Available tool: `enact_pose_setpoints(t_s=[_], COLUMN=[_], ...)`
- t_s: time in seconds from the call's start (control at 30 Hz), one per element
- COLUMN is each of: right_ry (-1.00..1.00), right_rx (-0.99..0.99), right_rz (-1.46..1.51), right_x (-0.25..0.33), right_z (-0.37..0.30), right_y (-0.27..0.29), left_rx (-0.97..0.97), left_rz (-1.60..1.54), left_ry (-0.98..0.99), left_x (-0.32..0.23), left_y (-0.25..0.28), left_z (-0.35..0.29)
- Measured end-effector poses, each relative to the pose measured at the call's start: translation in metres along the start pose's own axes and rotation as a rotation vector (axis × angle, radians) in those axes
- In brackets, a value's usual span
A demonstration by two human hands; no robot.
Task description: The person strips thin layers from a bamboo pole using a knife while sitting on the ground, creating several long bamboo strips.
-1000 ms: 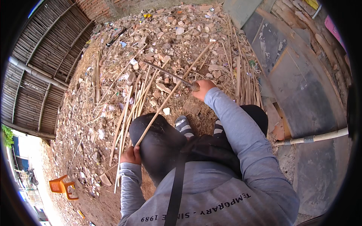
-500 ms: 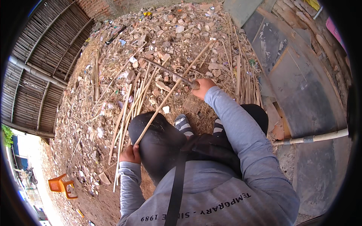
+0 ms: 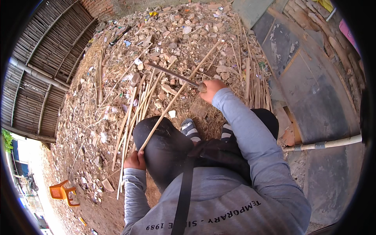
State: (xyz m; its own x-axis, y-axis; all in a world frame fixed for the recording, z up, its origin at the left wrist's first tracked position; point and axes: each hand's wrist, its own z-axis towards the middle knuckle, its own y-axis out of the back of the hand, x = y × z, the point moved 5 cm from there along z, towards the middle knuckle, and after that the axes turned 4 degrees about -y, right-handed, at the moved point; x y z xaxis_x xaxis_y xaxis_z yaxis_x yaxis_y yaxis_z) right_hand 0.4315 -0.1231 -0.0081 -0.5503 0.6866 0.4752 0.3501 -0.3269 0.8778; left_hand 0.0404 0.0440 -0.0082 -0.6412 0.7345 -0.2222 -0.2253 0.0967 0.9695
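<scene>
My left hand point(image 3: 135, 160) is closed around the near end of a long bamboo strip point(image 3: 172, 101), which slants over my left knee and away to the upper right. My right hand point(image 3: 214, 90) grips the handle of a machete point(image 3: 172, 73), its long narrow dark blade pointing to the far left. The blade crosses the strip about midway along it; whether the two touch I cannot tell. Several more bamboo strips point(image 3: 131, 113) lie on the ground left of my knee.
Rubble and litter point(image 3: 172, 35) cover the ground ahead. Another bundle of strips point(image 3: 256, 84) lies at the right, next to dark boards point(image 3: 313, 90) and a pale pole point(image 3: 333, 143). A bamboo wall point(image 3: 43, 51) stands at the left, an orange plastic chair point(image 3: 59, 192) lower left.
The machete's blade has turned slightly, so it looks broader now. My left hand and the bamboo strip stay almost where they were.
</scene>
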Motion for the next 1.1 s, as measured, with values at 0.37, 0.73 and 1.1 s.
enact_pose_setpoints(t_s=[0.37,0.73,1.1], right_ry=[0.037,-0.018,-0.013], right_rx=[0.099,0.098,0.095], right_rz=[-0.154,0.048,0.009], right_x=[0.011,0.011,0.000], right_z=[-0.011,-0.009,-0.006], right_y=[0.010,0.014,0.008], left_rx=[-0.018,-0.057,-0.058], left_rz=[0.134,0.051,0.052], left_ry=[0.024,0.051,0.027], left_x=[-0.004,0.006,-0.004], left_y=[0.003,-0.008,0.000], left_z=[-0.003,-0.004,-0.002])
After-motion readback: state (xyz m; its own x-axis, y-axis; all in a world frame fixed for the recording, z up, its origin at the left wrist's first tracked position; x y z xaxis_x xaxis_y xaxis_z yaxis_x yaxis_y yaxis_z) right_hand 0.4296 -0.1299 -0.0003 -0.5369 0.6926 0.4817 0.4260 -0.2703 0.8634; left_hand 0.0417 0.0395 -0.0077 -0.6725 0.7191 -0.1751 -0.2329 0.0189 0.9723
